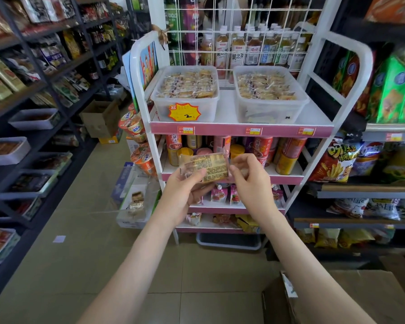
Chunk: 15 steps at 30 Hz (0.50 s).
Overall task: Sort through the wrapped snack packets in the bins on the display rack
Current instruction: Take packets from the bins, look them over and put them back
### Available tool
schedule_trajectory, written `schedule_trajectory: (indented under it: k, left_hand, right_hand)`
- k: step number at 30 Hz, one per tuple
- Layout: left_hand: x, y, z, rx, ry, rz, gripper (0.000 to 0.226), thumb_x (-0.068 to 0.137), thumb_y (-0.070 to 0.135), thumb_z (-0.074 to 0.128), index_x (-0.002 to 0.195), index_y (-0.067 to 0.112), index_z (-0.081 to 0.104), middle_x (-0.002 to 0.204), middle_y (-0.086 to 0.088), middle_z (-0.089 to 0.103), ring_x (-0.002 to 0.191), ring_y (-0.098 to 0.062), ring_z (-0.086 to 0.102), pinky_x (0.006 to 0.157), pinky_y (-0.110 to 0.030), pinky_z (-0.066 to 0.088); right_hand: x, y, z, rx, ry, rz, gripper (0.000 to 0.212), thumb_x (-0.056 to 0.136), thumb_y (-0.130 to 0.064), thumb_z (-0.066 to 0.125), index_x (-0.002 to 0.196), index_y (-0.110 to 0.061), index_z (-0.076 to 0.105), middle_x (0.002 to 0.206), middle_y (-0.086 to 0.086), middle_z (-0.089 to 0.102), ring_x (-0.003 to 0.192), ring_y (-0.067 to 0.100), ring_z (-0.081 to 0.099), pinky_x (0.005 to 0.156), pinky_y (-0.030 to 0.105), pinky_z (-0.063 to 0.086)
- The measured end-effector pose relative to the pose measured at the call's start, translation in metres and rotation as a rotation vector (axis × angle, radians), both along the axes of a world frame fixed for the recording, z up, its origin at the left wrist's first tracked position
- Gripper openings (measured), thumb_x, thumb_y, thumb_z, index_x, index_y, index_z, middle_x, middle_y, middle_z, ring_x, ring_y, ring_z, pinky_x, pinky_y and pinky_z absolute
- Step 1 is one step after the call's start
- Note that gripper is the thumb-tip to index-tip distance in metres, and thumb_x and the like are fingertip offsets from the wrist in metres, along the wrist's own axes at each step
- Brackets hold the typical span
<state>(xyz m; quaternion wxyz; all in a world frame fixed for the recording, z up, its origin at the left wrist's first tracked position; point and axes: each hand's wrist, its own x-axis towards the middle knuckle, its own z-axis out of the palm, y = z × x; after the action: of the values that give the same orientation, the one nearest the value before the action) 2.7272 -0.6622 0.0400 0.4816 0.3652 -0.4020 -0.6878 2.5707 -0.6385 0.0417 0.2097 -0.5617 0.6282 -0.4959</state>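
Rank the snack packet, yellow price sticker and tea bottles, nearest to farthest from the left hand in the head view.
1. The snack packet: held in the left hand itself.
2. The yellow price sticker: above, on the left bin's front.
3. The tea bottles: farthest, at the very back, up top.

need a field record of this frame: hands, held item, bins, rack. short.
left hand: pinches left end of held packet
right hand: grips right end of held packet
held packet: one wrapped snack, printed side toward camera, held in front of the rack's second shelf
left bin: clear, top shelf, full of wrapped packets; starburst price tag marked 2 on its front
right bin: clear, top shelf, full of wrapped packets; no starburst tag
rack: white frame, pink shelf edges
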Motion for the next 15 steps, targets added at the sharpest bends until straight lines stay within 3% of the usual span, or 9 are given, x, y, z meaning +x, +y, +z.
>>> schedule_trajectory:
  k: [3, 5, 7, 8, 10, 11, 13, 15]
  left_hand:
    - [-0.011, -0.009, 0.009, -0.028, -0.096, 0.048, 0.033, 0.092, 0.012, 0.061, 0.125, 0.009, 0.056, 0.119, -0.01, 0.068, 0.106, -0.023, 0.068, 0.095, -0.042, 0.053]
    - [-0.016, -0.016, 0.021, -0.111, -0.16, 0.023, 0.033, 0.091, 0.013, 0.063, 0.124, 0.013, 0.059, 0.118, -0.009, 0.068, 0.109, -0.025, 0.066, 0.099, -0.051, 0.049]
    - [-0.018, -0.024, 0.037, -0.232, -0.217, -0.066, 0.043, 0.087, 0.013, 0.058, 0.129, 0.021, 0.057, 0.123, -0.004, 0.067, 0.115, -0.022, 0.062, 0.1, -0.048, 0.048]
    - [-0.017, -0.027, 0.045, -0.3, -0.266, -0.124, 0.051, 0.084, 0.014, 0.053, 0.134, 0.024, 0.054, 0.128, 0.0, 0.064, 0.119, -0.017, 0.059, 0.101, -0.04, 0.048]
    - [-0.013, -0.038, 0.06, -0.433, -0.383, -0.2, 0.056, 0.086, 0.011, 0.048, 0.14, 0.026, 0.047, 0.133, 0.013, 0.059, 0.124, 0.0, 0.052, 0.1, -0.022, 0.045]
    - [-0.009, -0.045, 0.066, -0.47, -0.425, -0.209, 0.052, 0.091, 0.007, 0.047, 0.138, 0.028, 0.047, 0.13, 0.022, 0.057, 0.122, 0.009, 0.05, 0.097, -0.014, 0.043]
    - [0.0, -0.066, 0.075, -0.532, -0.504, -0.165, 0.047, 0.098, 0.001, 0.046, 0.133, 0.032, 0.049, 0.119, 0.035, 0.054, 0.113, 0.022, 0.047, 0.091, -0.002, 0.038]
    - [0.009, -0.094, 0.079, -0.626, -0.655, -0.064, 0.042, 0.099, 0.007, 0.047, 0.132, 0.033, 0.051, 0.116, 0.037, 0.053, 0.109, 0.025, 0.046, 0.091, 0.0, 0.037]
  right_hand:
    - [-0.004, -0.007, 0.009, -0.049, 0.132, 0.077, 0.027, 0.094, -0.018, 0.059, 0.12, -0.018, 0.053, 0.107, -0.009, 0.052, 0.091, -0.005, 0.051, 0.08, 0.009, 0.043]
    - [-0.005, -0.015, 0.014, -0.057, 0.188, 0.176, 0.043, 0.093, -0.029, 0.059, 0.134, -0.02, 0.048, 0.122, -0.008, 0.051, 0.111, 0.003, 0.049, 0.096, 0.02, 0.042]
    - [-0.007, -0.024, 0.021, -0.029, 0.139, 0.283, 0.062, 0.089, -0.039, 0.062, 0.143, -0.026, 0.036, 0.135, -0.009, 0.048, 0.125, 0.008, 0.044, 0.103, 0.026, 0.038]
    - [-0.008, -0.029, 0.027, -0.004, 0.056, 0.334, 0.067, 0.087, -0.037, 0.065, 0.144, -0.031, 0.031, 0.134, -0.011, 0.05, 0.122, 0.002, 0.047, 0.1, 0.021, 0.04]
    - [-0.009, -0.044, 0.04, 0.011, -0.126, 0.38, 0.063, 0.085, -0.028, 0.069, 0.136, -0.033, 0.033, 0.116, -0.015, 0.059, 0.102, -0.009, 0.058, 0.085, 0.01, 0.045]
    - [-0.011, -0.053, 0.045, -0.003, -0.202, 0.379, 0.052, 0.088, -0.025, 0.067, 0.132, -0.029, 0.039, 0.108, -0.015, 0.062, 0.095, -0.009, 0.06, 0.083, 0.012, 0.047]
    - [-0.016, -0.081, 0.052, -0.05, -0.304, 0.356, 0.03, 0.094, -0.025, 0.059, 0.123, -0.023, 0.053, 0.106, -0.007, 0.068, 0.101, 0.003, 0.064, 0.092, 0.03, 0.051]
    - [-0.022, -0.116, 0.06, -0.071, -0.308, 0.326, 0.017, 0.097, -0.028, 0.055, 0.112, -0.026, 0.061, 0.107, -0.001, 0.071, 0.103, 0.014, 0.066, 0.097, 0.045, 0.05]
